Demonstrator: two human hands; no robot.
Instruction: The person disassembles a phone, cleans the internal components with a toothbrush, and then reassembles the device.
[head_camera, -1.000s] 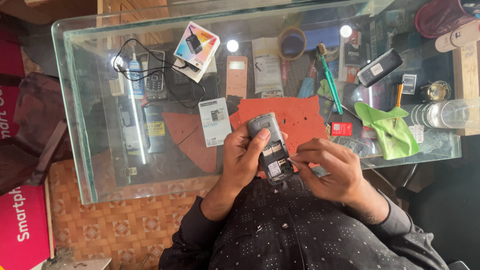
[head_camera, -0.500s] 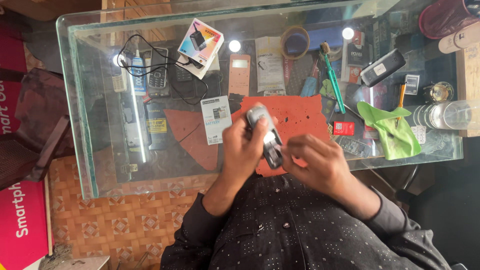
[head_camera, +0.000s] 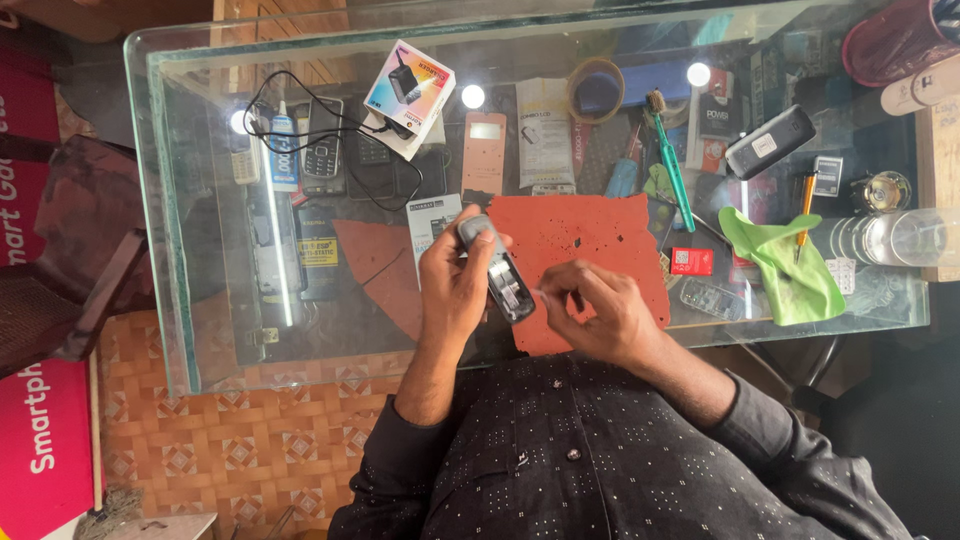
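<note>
Two hands over red mat (head_camera: 600, 240); left hand (head_camera: 455, 285) fingers around phone (head_camera: 500, 270); right hand (head_camera: 600, 315) fingers pinched.

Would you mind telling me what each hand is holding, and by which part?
The left hand grips a small grey phone around its upper body. The right hand pinches something tiny beside it, too small to identify.

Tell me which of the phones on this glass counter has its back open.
The grey phone gripped in the left hand, over the red mat: its inside shows. The black keypad phone and the dark phone lie closed, untouched.
</note>
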